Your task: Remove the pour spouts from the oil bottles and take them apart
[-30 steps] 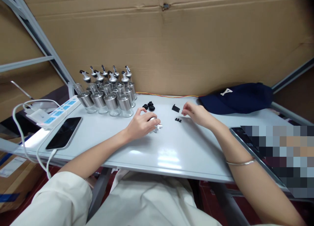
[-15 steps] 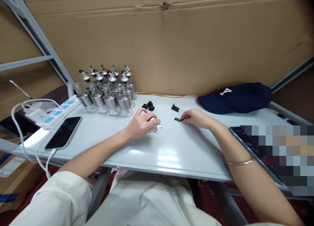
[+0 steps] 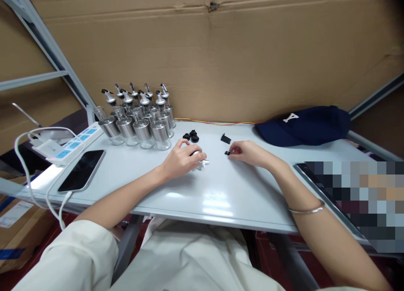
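My left hand (image 3: 183, 160), closed, grips a silver pourer spout (image 3: 204, 163) with a shiny tip pointing right, just above the table; the fingers hide most of it. To the right, my right hand (image 3: 241, 151) pinches at the small black pieces (image 3: 227, 153) on the table. Its fingertips cover some of them, and how many are between them I cannot tell. Beyond that hand lies a flat black part (image 3: 225, 138). Several black ringed stoppers (image 3: 195, 138) sit together behind my left hand.
Glass bottles with steel sleeves (image 3: 143, 131) stand in rows at the back left, several topped with pourers. A phone (image 3: 82, 171) and a power strip (image 3: 74, 146) are at the left. A navy cap (image 3: 306, 126) and a pixelated screen device (image 3: 328, 194) lie at the right.
My right hand has shifted slightly left over the small black pieces, so fewer of them show. My left hand and the spout have stayed in place.
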The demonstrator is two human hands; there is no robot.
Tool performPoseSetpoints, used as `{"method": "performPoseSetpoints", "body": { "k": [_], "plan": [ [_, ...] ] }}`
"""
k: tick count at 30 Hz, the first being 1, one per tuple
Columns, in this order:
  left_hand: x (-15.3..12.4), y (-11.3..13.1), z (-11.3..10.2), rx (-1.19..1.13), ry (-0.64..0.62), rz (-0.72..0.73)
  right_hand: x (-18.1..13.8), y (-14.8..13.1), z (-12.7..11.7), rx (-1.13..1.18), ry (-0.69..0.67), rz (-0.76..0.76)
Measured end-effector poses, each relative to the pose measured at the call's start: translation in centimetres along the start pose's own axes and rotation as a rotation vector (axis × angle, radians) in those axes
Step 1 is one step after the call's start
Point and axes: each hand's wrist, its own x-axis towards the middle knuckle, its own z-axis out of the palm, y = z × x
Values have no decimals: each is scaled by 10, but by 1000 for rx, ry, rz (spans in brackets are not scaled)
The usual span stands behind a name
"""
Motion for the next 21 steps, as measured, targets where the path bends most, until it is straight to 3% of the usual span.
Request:
{"method": "performPoseSetpoints", "body": {
  "k": [15, 17, 21],
  "plan": [
    [1, 0, -3, 1, 13, 19, 4, 0, 3, 61, 16, -83],
    [1, 0, -2, 7, 10, 16, 4, -1, 4, 84, 59, -115],
    [1, 0, 0, 17, -50, -5, 0, -20, 5, 210, 283, -236]
  ]
}}
